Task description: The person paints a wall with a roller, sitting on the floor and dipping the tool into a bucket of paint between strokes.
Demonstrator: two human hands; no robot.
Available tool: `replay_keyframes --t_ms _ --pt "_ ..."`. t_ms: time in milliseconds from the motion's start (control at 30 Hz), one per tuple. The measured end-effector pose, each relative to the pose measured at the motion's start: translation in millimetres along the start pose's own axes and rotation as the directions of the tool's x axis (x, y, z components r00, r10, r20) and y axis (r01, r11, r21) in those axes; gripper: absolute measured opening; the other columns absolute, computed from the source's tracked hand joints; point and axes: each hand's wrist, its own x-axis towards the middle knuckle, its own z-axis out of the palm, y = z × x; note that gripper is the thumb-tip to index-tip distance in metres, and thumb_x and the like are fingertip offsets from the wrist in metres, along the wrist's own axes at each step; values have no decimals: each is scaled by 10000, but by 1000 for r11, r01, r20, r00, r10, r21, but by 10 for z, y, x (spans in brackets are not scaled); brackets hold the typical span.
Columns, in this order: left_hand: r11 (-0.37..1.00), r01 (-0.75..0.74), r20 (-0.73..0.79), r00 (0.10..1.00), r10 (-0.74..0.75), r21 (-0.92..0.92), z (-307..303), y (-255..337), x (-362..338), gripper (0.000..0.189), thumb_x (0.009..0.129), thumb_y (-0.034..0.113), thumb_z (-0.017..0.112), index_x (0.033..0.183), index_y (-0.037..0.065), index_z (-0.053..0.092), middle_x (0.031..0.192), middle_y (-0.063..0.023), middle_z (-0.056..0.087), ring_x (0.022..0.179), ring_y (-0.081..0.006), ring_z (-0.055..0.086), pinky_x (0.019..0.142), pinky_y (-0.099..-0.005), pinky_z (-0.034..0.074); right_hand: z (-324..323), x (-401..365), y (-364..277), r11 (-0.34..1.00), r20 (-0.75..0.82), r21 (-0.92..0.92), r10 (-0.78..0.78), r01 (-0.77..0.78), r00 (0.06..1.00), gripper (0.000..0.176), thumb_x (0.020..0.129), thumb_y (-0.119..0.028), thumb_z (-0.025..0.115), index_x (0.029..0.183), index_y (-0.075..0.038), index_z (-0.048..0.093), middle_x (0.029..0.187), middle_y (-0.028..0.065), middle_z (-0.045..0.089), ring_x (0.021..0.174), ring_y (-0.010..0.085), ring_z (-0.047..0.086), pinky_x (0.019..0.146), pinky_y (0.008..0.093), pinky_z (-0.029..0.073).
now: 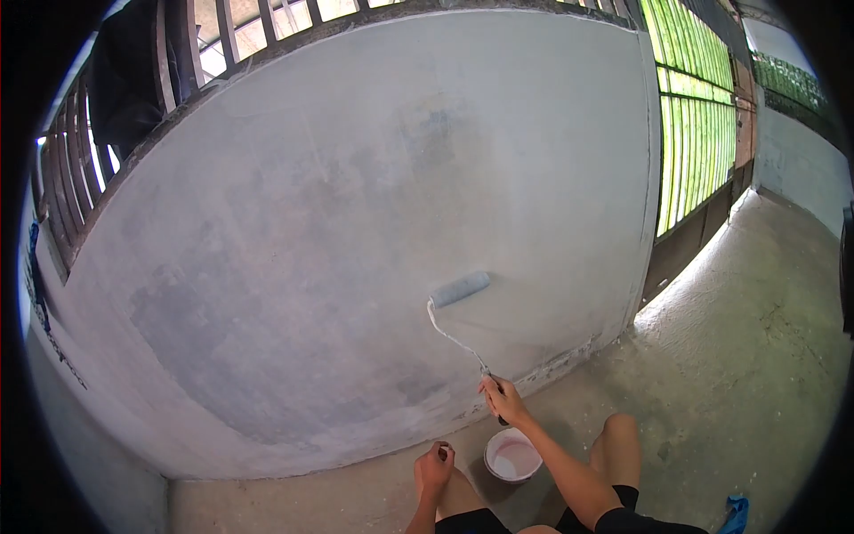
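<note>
My right hand is closed around the dark handle of a paint roller. The roller's pale, paint-coated sleeve lies against the wall, and its bent wire frame runs down to my grip. My left hand rests by my left knee with its fingers curled in; a small dark spot shows between them, too small to name. On the floor between my legs stands a white bucket with pale paint inside, just below my right hand. Greyer, patchy areas show on the wall's left and lower parts.
Metal bars run along the wall's top, with dark cloth hanging at the left. A barred gate stands right of the wall. The concrete floor extends right, where a blue object lies near the bottom edge.
</note>
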Motion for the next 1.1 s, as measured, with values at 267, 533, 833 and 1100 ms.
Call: replay_keyframes --t_ms 267,533,833,1100 --pt "1000 -9 17 1000 9 3 -36 -22 -26 175 789 205 620 908 78 639 673 -90 646 608 -226 638 586 -338 487 210 448 -1065 986 23 -44 -158 159 987 426 971 -428 417 817 -53 548 501 -41 377 392 49 354 382 236 302" --pt "999 39 10 999 -39 -6 -33 -37 8 176 796 206 618 908 73 640 671 -94 645 602 -234 636 589 -337 491 116 558 -576 987 6 -86 -136 136 991 432 978 -415 392 747 -63 490 503 -36 376 392 53 340 382 233 301" --pt "998 59 12 998 -59 11 -99 6 13 151 797 176 637 892 59 633 692 -132 647 628 -258 645 605 -342 503 -133 -7 946 972 -134 -230 -91 58 987 443 973 -409 405 679 -82 456 493 -18 398 391 76 384 379 250 314" --pt "999 31 -19 999 -30 24 -49 -75 -2 157 782 167 643 902 66 638 702 -128 657 636 -257 653 610 -345 508 -241 -426 1279 950 -107 -157 255 -269 961 539 948 -499 417 660 -51 498 507 -7 408 452 105 413 442 288 339"
